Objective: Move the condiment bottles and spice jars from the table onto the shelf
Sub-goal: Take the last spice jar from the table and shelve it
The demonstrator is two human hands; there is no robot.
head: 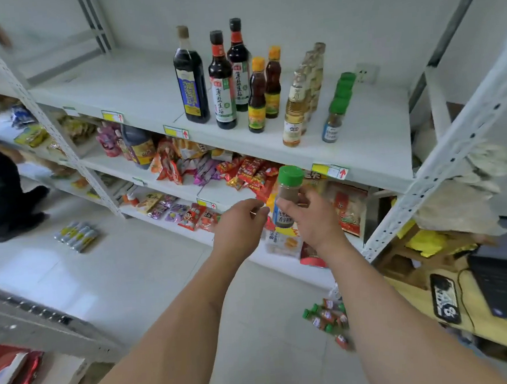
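Spice jar (287,198): light, rigid, slick; pinched at mid-body by right hand (314,217), just below shelf (362,142) edge. Left hand (242,225) loosely curled, empty, beside jar.

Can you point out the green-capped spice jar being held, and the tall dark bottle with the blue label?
Green-capped spice jar (288,196): head view, on its clear body.
Tall dark bottle with blue label (190,85): head view, on its label.
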